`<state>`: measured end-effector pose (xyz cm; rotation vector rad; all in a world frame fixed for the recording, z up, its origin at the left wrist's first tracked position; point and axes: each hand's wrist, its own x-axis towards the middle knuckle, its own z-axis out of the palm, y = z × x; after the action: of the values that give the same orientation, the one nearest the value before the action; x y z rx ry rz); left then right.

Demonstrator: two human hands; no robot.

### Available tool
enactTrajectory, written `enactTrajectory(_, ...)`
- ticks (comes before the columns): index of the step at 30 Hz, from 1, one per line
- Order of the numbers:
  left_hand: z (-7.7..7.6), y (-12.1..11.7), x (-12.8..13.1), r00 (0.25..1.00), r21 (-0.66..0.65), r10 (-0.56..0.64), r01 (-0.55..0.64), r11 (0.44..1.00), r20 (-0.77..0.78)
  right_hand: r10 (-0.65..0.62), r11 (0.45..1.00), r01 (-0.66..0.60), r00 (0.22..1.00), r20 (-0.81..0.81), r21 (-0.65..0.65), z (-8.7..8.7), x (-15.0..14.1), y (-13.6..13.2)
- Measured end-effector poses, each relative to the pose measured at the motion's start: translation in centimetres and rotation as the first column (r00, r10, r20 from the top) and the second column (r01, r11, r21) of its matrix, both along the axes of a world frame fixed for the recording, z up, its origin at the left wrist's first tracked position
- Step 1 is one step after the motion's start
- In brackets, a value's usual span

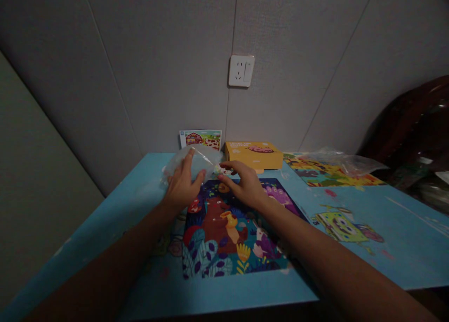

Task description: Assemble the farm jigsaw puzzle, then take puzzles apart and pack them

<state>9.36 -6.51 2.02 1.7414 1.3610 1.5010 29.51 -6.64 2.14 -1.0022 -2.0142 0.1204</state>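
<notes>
My left hand point(183, 184) is on a crinkled clear plastic bag point(206, 154), its fingers curled over the near side and its thumb toward the right. To the right of the bag, my right hand point(245, 184) hovers with thumb and forefinger apart, nothing visible between them. Close to those fingertips is a small pale, patterned patch point(219, 169), too unclear to name. Below both hands lies a dark, colourful jigsaw puzzle point(224, 233) showing a bear, a rabbit and plants. My right forearm hides part of its right side.
Behind the hands, a yellow puzzle box point(254, 156) and a farm picture card point(200, 138) are by the wall. To the right, another plastic bag point(345, 160) rests on a yellow-orange picture sheet point(326, 174). A cartoon-printed blue cloth point(351, 261) covers the table.
</notes>
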Motion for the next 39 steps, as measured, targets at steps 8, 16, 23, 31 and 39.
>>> enactTrajectory(8, -0.9, 0.9, -0.9, 0.848, 0.057, 0.21, -0.209, 0.976, -0.487, -0.015, 0.963, 0.148, 0.861, 0.508, -0.223, -2.0, 1.1, 1.2)
enactTrajectory(16, -1.8, 1.9, -2.0, 0.653, 0.014, 0.051, -0.061, 0.998, -0.755, 0.085, 0.946, 0.11, 0.822, 0.563, -0.304, -0.7, 1.0, 0.6)
enactTrajectory(23, -1.0, 1.9, -2.1, 0.642, 0.022, 0.024, -0.011, 1.0, -0.766, 0.103, 0.911, 0.179, 0.773, 0.626, -0.372, -0.2, 0.8, 0.8)
enactTrajectory(31, -1.9, 0.8, -0.8, 0.468, -0.054, -0.136, 0.185, 0.981, -0.873, -0.101, 0.931, 0.285, 0.802, 0.589, -0.227, -1.6, -1.5, -0.3)
enactTrajectory(39, -2.4, 1.8, -1.3, 0.576, -0.132, -0.167, 0.102, 0.986, -0.801, -0.097, 0.918, 0.256, 0.887, 0.452, -0.305, -2.4, -1.3, 1.2)
